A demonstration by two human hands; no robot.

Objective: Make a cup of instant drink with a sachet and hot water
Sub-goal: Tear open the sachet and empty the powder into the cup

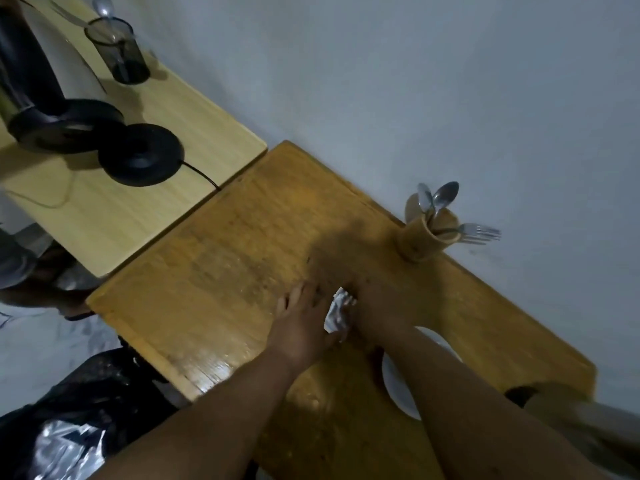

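Lying crumpled between both hands, the silver sachet (338, 311) is pinched by left hand (300, 327) and right hand (375, 308).

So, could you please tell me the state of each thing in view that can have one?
Sachet: silver, crumpled, held between both hands above the table.
Left hand: fingers spread, touching the sachet.
Right hand: closed on the sachet.
Kettle: off its base, standing beside it.
Kettle base: bare, cord attached.
Wooden holder: upright, holding spoons and a fork.
Dark holder: upright, holding cutlery.
White plate: on the table, partly hidden by the right forearm.
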